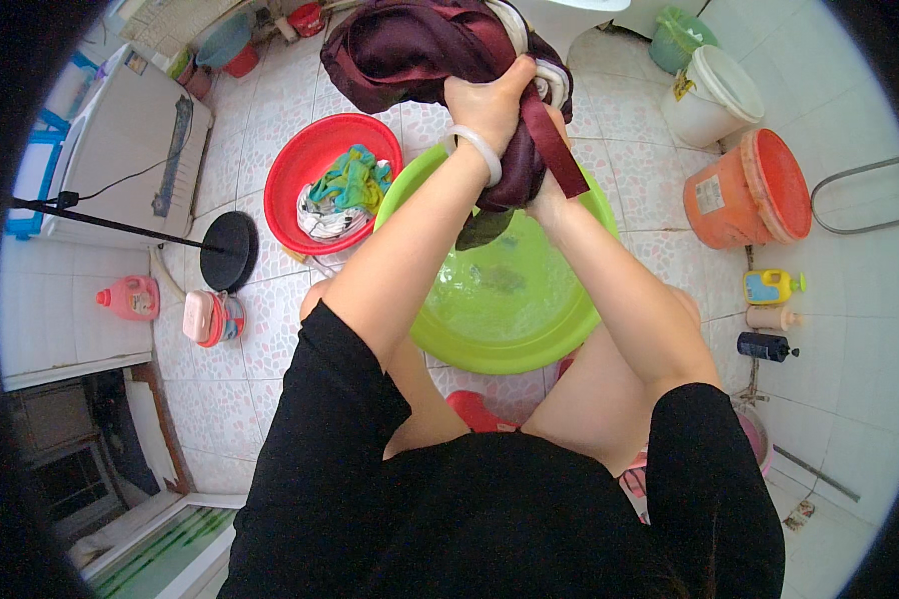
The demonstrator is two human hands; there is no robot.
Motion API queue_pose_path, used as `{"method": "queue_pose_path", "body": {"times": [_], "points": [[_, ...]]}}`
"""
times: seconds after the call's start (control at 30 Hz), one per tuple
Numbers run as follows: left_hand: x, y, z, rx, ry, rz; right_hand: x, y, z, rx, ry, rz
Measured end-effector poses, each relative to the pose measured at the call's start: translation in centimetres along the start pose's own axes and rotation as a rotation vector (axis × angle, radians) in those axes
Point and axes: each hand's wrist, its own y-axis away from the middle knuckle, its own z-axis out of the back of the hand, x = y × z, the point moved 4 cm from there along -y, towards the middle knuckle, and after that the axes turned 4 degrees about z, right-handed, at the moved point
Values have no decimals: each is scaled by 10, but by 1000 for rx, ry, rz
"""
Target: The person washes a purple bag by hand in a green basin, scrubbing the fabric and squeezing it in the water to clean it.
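Note:
A bunched dark maroon garment, shiny with a white band along one edge, is held up at the far side of the green basin. My left hand, with a white bangle on its wrist, is closed around the cloth. My right hand is mostly hidden behind the hanging folds, and its fingers appear wrapped round the lower part of the same garment. A flat maroon strap dangles over it. Water with some foam fills the basin below, and a dark end of cloth hangs over it.
Left of the green basin stands a red basin with white and green-yellow cloths. An orange bucket and a white bucket stand at right, near several bottles. A black round stand base and white washing machine are at left.

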Motion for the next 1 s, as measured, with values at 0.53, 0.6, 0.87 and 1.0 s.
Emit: {"method": "queue_pose_path", "body": {"times": [0.53, 0.6, 0.87, 1.0], "points": [[8, -40, 20, -150, -5, -101, 10, 1, 7, 222, 239, -159], [7, -42, 24, -209, -78, -92, 11, 3, 11, 176, 330, -168], [4, -29, 13, -216, 24, -40, 6, 10, 1, 237, 124, -230], [4, -9, 7, -171, 36, -134, 2, 13, -9, 173, -82, -247]]}}
